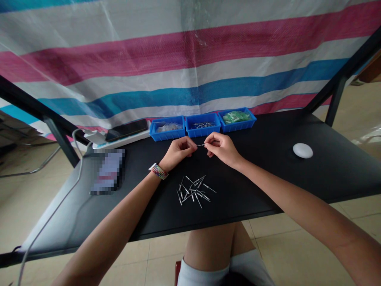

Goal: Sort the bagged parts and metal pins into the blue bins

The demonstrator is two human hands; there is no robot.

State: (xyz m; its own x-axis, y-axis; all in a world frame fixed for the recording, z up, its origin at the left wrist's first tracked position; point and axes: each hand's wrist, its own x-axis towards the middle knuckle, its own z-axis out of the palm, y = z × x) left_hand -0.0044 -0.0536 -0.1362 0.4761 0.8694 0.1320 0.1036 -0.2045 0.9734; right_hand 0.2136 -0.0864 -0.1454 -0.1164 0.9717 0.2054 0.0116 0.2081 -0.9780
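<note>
Between my two hands stretches a thin metal pop rivet (201,145), held level just in front of the blue bins. My left hand (180,149) pinches one end of it, with a colourful woven band on the wrist. At the other end, the fingertips of my right hand (220,148) are closed on it. Nearer to me on the black table lies a loose pile of several silver pop rivets (195,191). More rivets lie in the middle blue bin (203,131), right behind my hands.
The left blue bin (167,135) holds clear plastic bags; the right blue bin (238,126) holds green packets. A power strip (122,141) carries a dark phone (127,130). A blurred flat item (108,172) lies left, a white rounded object (303,150) right. A white cable (77,174) crosses the left side.
</note>
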